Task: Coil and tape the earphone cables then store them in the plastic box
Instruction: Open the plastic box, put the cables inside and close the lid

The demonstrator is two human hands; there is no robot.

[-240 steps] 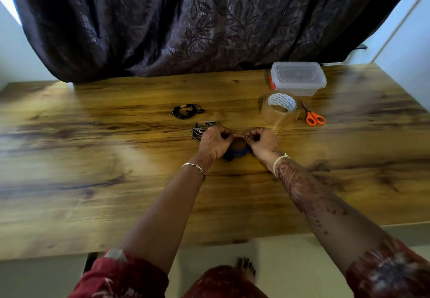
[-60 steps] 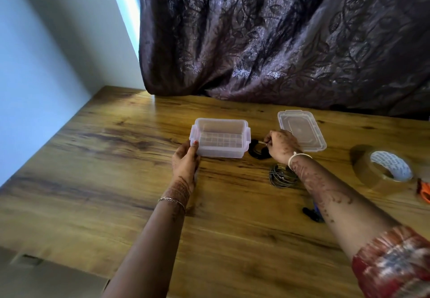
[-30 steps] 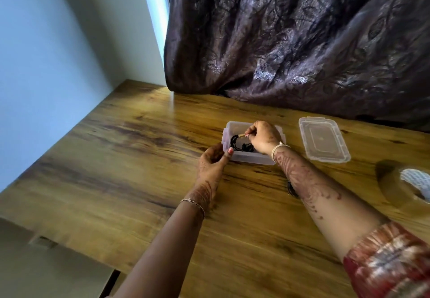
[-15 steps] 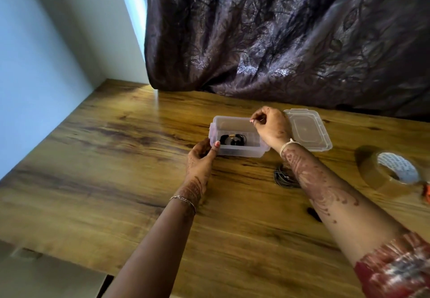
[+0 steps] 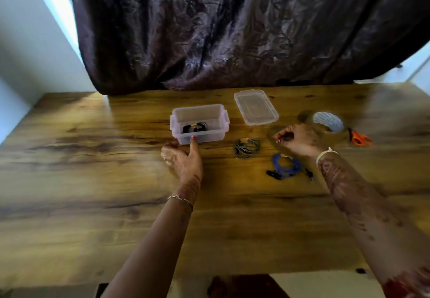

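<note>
The clear plastic box (image 5: 210, 135) stands open on the wooden table, with a coiled black earphone cable (image 5: 195, 127) lying inside it. My left hand (image 5: 183, 159) lies on the table at the box's front left corner, its straight thumb touching the front wall. A grey coiled cable (image 5: 246, 148) lies just right of the box, and a blue coiled cable (image 5: 287, 168) lies nearer to me. My right hand (image 5: 297, 140) hovers above the table right of the grey coil, fingers loosely curled and holding nothing.
The box's lid (image 5: 256, 110) lies flat behind and right of the box. A roll of clear tape (image 5: 327, 122) and orange scissors (image 5: 360, 138) sit further right. A dark curtain (image 5: 232, 30) hangs along the table's far edge.
My right hand put the black coil into the box, let it go and drew back to the right. My left hand stays at the box's front.
</note>
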